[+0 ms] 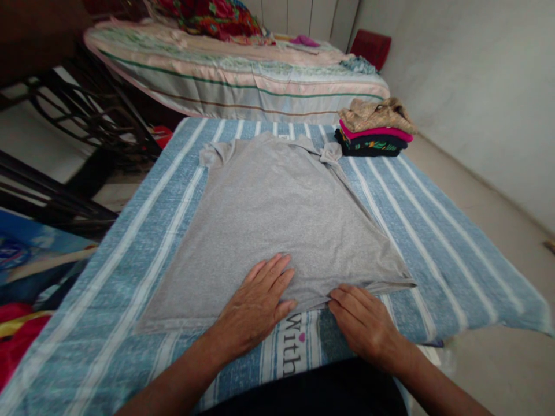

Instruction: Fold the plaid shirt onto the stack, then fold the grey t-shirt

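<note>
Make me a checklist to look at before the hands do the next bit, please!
1. Shirt spread out on the bed cover: ok.
2. Left hand flat on it: ok.
3. Right hand pinching the hem: ok.
4. Sleeve near the pile smooth: not ok, it's bunched up.
5. Underside smooth: cannot tell, it's hidden.

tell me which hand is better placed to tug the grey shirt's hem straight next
Probably the right hand: it seems to pinch the hem of the grey shirt, and the edges part slightly just beside it. The left hand lies flat on the shirt, better suited to steadying it.
</note>
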The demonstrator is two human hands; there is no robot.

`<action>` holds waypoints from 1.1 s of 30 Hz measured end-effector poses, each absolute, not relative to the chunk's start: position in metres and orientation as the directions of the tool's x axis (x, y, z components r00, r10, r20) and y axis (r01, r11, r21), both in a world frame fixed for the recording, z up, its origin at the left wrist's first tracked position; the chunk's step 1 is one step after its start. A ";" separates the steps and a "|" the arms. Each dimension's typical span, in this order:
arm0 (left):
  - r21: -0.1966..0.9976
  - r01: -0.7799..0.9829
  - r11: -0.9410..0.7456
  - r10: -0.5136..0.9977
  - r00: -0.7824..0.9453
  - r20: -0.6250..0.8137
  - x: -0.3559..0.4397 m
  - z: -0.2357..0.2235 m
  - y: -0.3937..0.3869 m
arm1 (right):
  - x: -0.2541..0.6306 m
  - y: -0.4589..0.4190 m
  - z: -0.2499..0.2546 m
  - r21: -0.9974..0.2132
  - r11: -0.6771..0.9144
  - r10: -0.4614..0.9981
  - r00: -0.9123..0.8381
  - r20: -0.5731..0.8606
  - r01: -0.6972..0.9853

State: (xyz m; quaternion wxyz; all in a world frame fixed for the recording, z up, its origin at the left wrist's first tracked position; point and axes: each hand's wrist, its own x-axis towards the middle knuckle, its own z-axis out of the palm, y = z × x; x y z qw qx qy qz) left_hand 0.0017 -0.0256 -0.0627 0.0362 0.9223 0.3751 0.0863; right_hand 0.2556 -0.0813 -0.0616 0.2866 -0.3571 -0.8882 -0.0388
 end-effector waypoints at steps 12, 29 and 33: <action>0.147 0.685 -0.713 0.700 0.703 0.123 0.002 -0.062 -0.025 | 0.259 -0.083 -0.057 -0.107 0.785 0.567 -0.638 0.522 0.611; 0.175 0.680 -0.712 0.701 0.701 0.127 0.001 -0.062 -0.025 | 0.256 -0.082 -0.045 -0.042 0.778 0.556 -0.655 0.511 0.627; 0.184 0.676 -0.713 0.699 0.704 0.122 0.001 -0.061 -0.025 | 0.256 -0.084 -0.049 -0.072 0.758 0.608 -0.662 0.439 0.648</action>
